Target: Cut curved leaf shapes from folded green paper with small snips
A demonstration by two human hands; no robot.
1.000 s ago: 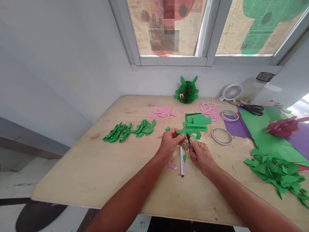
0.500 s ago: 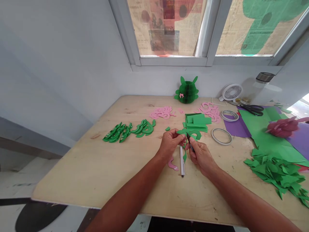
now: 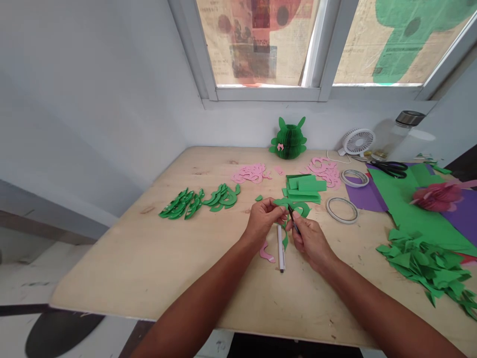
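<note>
My left hand (image 3: 264,216) is closed, thumb and fingers pinching a curved green paper cutout (image 3: 280,202). In my right hand (image 3: 308,237) is a slim black tool (image 3: 292,213), its tip against the edge of that paper; its exact kind is hard to make out. Just behind the hands lies a green paper ring shape (image 3: 303,209), partly covered. Below my fingers a white pen (image 3: 280,251) lies on the table, with a curved pink paper piece (image 3: 266,254) to its left and a green strip (image 3: 285,241) on its right.
On the wooden table (image 3: 149,263) are green cutouts (image 3: 182,203), pink cutouts (image 3: 250,173), stacked green paper (image 3: 305,186) and tape rolls (image 3: 342,210). Green scraps (image 3: 425,263) and black scissors (image 3: 389,169) lie right. A paper figure (image 3: 288,140), fan (image 3: 358,142) and bottle (image 3: 402,132) stand behind.
Both hands stay almost in place, still on the green paper and the black tool. The tool's tip has shifted very slightly along the paper.
</note>
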